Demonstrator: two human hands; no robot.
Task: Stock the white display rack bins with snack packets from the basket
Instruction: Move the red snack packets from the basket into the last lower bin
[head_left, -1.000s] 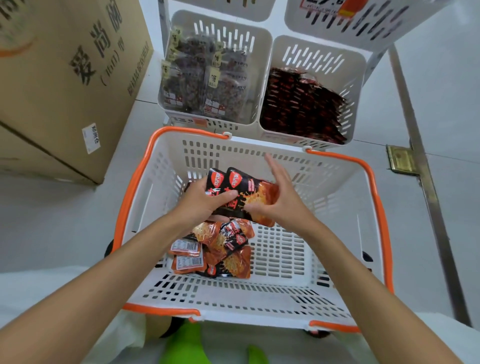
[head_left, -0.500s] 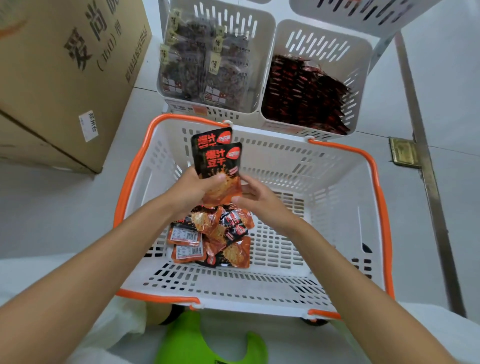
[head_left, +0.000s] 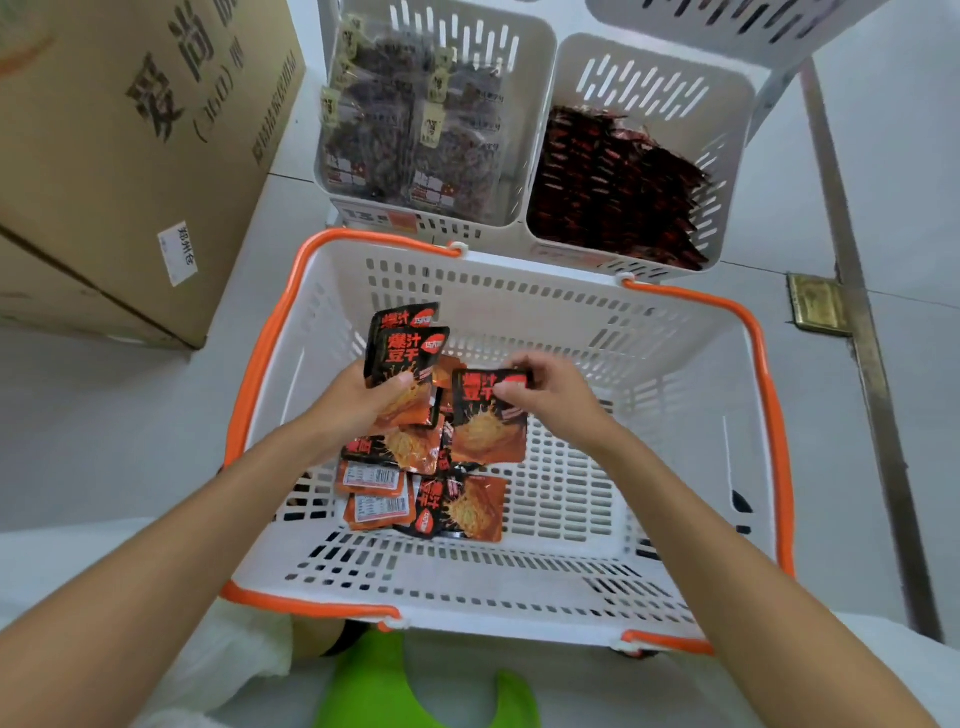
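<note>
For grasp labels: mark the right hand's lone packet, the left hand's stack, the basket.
lone packet (head_left: 488, 434), head view, orange lower front.
stack (head_left: 402, 347), head view, black top panel.
basket (head_left: 571, 332), head view, far white wall.

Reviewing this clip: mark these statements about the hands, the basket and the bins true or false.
1. The left hand holds a stack of packets. True.
2. The right hand holds nothing. False: it pinches a single packet near its top edge.
3. Both hands are over the rack bins. False: both are over the basket.
4. Loose packets lie on the basket floor. True.
5. The right-hand rack bin has nothing in it. False: it holds dark red packets.
</note>
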